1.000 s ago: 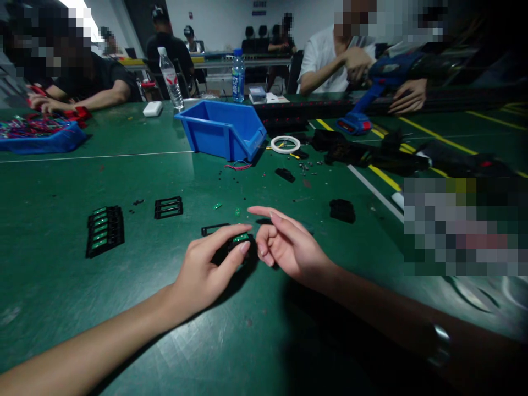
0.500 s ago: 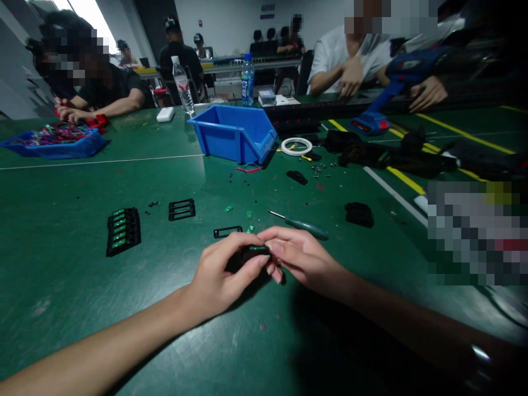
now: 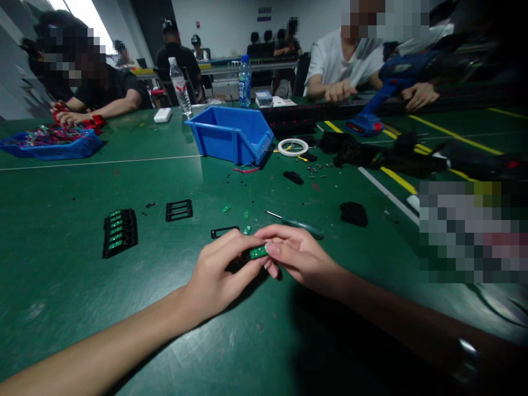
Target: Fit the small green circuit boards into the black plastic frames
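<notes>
My left hand [image 3: 216, 269] is closed around a small black plastic part with a green circuit board [image 3: 258, 252] on its upper face. From the other side, my right hand [image 3: 303, 256] grips the same piece, its thumb pressing on the board's right end. Fingers hide most of the black part. Just beyond lie a thin black frame [image 3: 225, 229] and several loose green boards [image 3: 246, 215]. A screwdriver [image 3: 303, 226] with a dark green handle lies behind my right hand. Off to the left are a black holder [image 3: 131, 228] filled with green boards and a slotted black frame [image 3: 179, 209].
A blue bin [image 3: 216, 140] stands beyond the hands, beside a white ring [image 3: 293, 153] and scattered screws. At right are a black part [image 3: 353, 214] and a blue cordless drill [image 3: 365, 124]. Wires fill a blue tray [image 3: 61, 151] at far left. Co-workers sit across the table.
The piece in my hands has tilted, so more of the green board's face shows. My right thumb now lies over its end. A co-worker's hand across the table has lowered.
</notes>
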`<move>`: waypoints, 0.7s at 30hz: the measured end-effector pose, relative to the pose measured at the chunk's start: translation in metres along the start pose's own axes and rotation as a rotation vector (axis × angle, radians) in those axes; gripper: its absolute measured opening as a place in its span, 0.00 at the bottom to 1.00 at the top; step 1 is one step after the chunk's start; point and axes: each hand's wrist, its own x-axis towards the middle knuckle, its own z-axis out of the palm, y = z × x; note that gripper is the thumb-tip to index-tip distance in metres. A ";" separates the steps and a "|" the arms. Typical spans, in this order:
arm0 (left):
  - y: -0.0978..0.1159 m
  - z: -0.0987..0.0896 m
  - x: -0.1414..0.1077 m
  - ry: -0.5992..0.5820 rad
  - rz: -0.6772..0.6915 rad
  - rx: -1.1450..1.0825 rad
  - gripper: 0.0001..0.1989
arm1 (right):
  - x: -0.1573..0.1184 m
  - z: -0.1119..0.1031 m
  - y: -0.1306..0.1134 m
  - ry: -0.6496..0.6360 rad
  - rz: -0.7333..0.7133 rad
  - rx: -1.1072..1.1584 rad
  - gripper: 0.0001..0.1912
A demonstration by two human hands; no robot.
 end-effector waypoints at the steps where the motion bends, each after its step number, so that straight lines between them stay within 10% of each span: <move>1: -0.001 0.000 -0.001 -0.013 0.002 -0.006 0.10 | 0.000 0.001 0.000 -0.006 -0.002 -0.012 0.18; 13: 0.014 -0.002 0.001 0.061 -0.061 0.044 0.13 | 0.008 -0.003 0.002 0.103 0.021 0.297 0.14; 21: 0.011 -0.009 0.002 -0.111 0.362 0.310 0.12 | 0.009 -0.006 -0.002 0.058 0.064 0.338 0.20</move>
